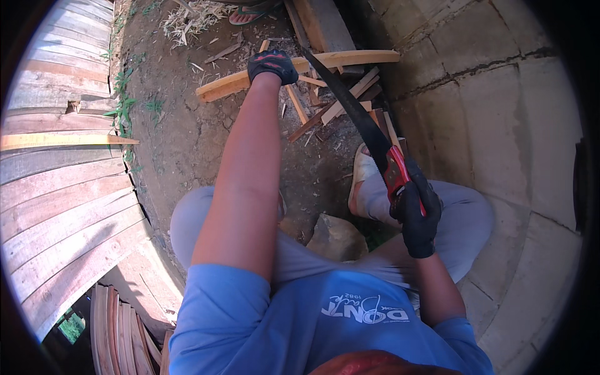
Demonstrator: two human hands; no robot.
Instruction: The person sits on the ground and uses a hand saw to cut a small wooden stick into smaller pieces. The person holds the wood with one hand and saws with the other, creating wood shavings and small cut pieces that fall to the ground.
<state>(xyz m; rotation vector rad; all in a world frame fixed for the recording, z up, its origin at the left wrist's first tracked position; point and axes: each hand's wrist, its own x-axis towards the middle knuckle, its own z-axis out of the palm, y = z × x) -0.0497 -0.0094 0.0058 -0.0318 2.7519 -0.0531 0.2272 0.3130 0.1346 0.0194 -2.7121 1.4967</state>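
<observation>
A long pale wooden plank [225, 85] lies across the far side of the ground, over loose wood pieces. My left hand [272, 66], in a black glove with red marks, is closed on it left of its middle; the fingertips are partly hidden. In my right hand [417, 212], also black-gloved, is the red handle of a hand saw [365, 122]. Its long dark curved blade points up and left, and its tip appears near the plank, right of my left hand. I cannot tell whether the blade touches the wood.
Cut wood offcuts [303, 103] lie beneath the plank, beside a thick timber beam [315, 25]. Shavings [190, 24] and a sandal [250, 14] are at the far edge. A block wall [487, 112] bounds the right, boards [69, 175] the left. A stone [337, 237] sits between my legs.
</observation>
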